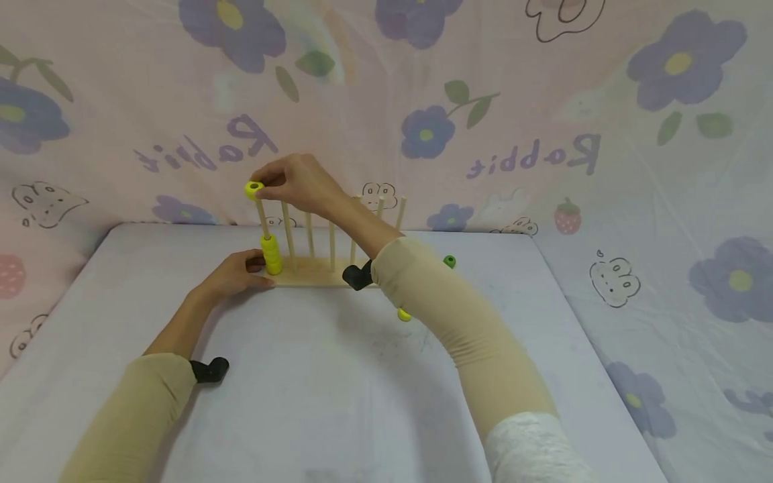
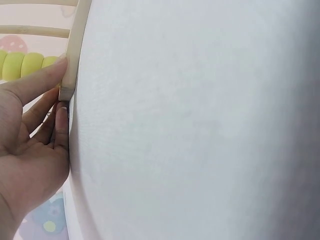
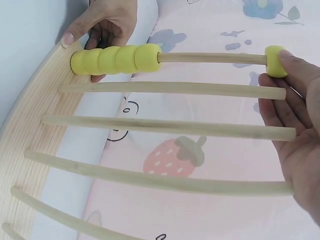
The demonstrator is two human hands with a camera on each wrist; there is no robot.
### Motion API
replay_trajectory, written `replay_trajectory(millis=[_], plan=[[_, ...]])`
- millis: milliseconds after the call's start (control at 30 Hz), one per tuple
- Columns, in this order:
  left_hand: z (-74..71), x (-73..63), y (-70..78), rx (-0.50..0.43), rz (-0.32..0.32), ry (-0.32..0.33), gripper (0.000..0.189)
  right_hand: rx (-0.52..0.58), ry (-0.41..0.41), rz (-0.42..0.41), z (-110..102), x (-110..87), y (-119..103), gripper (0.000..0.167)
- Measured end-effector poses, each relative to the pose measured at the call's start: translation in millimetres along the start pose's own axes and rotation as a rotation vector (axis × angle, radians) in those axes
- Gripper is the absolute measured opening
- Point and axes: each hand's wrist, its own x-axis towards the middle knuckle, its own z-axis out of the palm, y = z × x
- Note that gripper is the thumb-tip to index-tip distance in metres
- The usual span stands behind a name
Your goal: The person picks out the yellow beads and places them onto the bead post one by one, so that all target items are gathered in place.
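Observation:
A wooden rack (image 1: 311,275) with a flat base and a row of upright pegs stands on the table. Several yellow beads (image 3: 116,59) are stacked at the foot of its leftmost peg (image 3: 212,58). At the top of that peg, my right hand (image 1: 298,180) pinches another yellow bead (image 3: 275,61) between thumb and fingers; the peg's tip meets the bead. My left hand (image 1: 234,275) grips the left end of the base, thumb at the front edge and fingers round the end and behind, as the left wrist view shows (image 2: 35,135).
A green bead (image 1: 449,261) lies right of the rack, partly behind the right sleeve. Another yellow bead (image 1: 404,314) shows at the right sleeve's edge. The white tabletop (image 1: 290,402) meets a patterned cloth (image 1: 338,121) at the back. Both wrists carry black mounts.

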Motion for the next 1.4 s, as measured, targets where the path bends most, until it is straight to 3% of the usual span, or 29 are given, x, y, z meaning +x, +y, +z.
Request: replay_trajectory(millis=[533, 800, 1033, 1133, 1400], plan=[[-0.7, -2.0, 4.2, 0.018, 0.001, -0.001, 0.085, -0.054, -0.068, 0.033, -0.6, 0.9, 1.1, 0.033], [-0.4, -0.7, 4.7, -0.001, 0.009, -0.004, 0.085, 0.01, -0.019, 0.041, -2.7, 0.5, 2.1, 0.03], [1.0, -1.0, -2.1, 0.016, 0.0, 0.002, 0.086, 0.055, 0.044, -0.017, -2.7, -3.0, 2.6, 0.026], [1.8, -0.5, -3.5, 0.016, 0.004, 0.003, 0.086, 0.077, 0.08, -0.045, -7.9, -6.5, 0.9, 0.026], [1.1, -0.7, 0.2, 0.029, 0.026, 0.006, 0.085, 0.199, 0.125, -0.016, -28.0, -19.9, -2.2, 0.026]])
